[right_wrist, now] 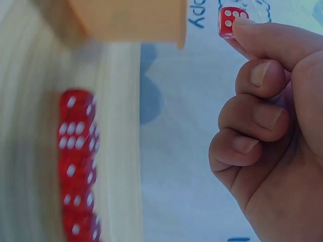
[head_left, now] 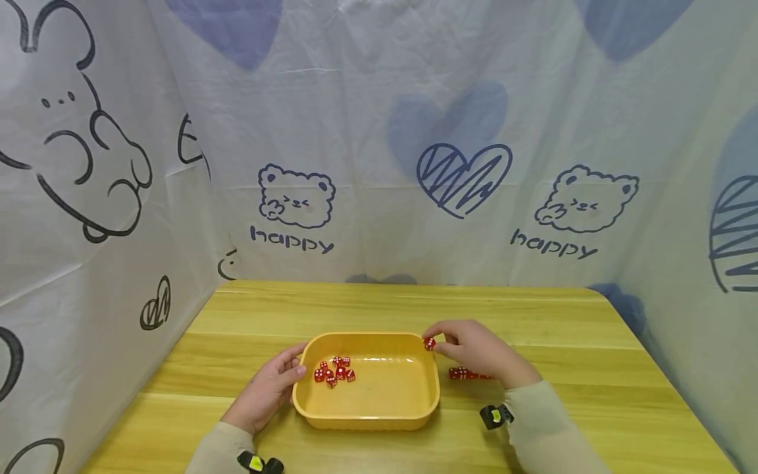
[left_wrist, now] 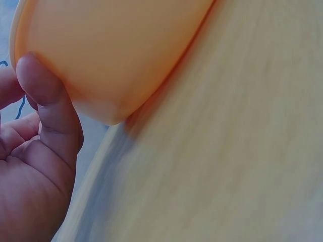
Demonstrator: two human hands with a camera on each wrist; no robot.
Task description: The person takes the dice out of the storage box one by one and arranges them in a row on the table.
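A yellow plastic tray [head_left: 379,421] sits on the wooden table, with several red dice [head_left: 340,373] lying in its left part. My left hand [head_left: 269,388] grips the tray's left rim, thumb on the near side of the wall in the left wrist view, where the tray wall [left_wrist: 116,55] fills the top. Between thumb and index finger my right hand [head_left: 474,345] pinches one red die [right_wrist: 228,22] with white pips, at the tray's back right corner. Under that hand, a row of red dice [right_wrist: 76,161] stands on the table, partly hidden by the hand in the head view.
The wooden table [head_left: 533,309] reaches back to a white cloth wall [head_left: 367,131] printed with hearts and bears. Cloth also hangs along the left and right sides. Each wrist wears a dark strap with a small device [head_left: 496,416].
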